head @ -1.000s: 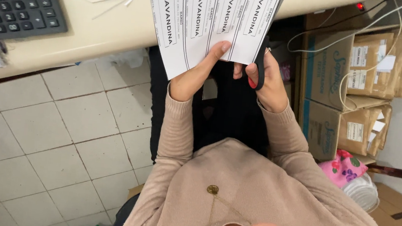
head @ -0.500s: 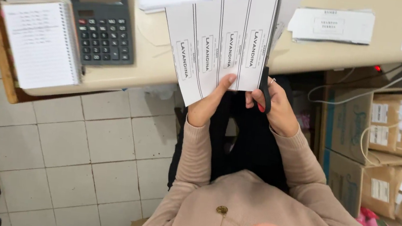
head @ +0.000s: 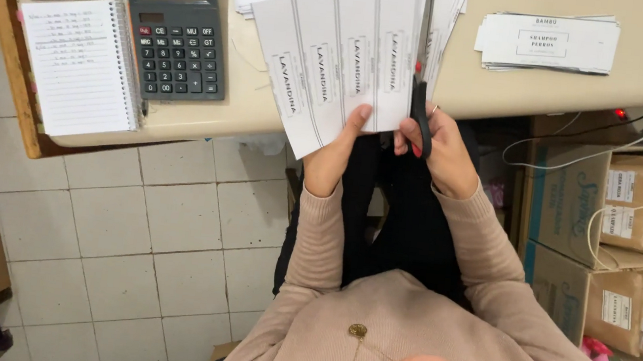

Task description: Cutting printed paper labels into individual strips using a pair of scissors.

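A white sheet of printed label strips (head: 333, 70) is held up over the desk edge. My left hand (head: 338, 152) pinches its lower edge with thumb on top. My right hand (head: 438, 149) grips black-handled scissors (head: 420, 87); their blades run up along the sheet's right side, beside the outermost strip. Both wrists are in beige knit sleeves, close together just below the desk edge.
The beige desk (head: 498, 88) carries a dark calculator (head: 176, 30), a spiral notebook (head: 79, 63), loose papers and a stack of cut labels (head: 547, 41). Cardboard boxes (head: 611, 227) and cables sit under the desk at right. More boxes stand left on the tiled floor (head: 140, 241).
The view has swung toward the desk, bringing calculator and notebook into frame. The scissors now show in my right hand with blades up along the sheet's right side.
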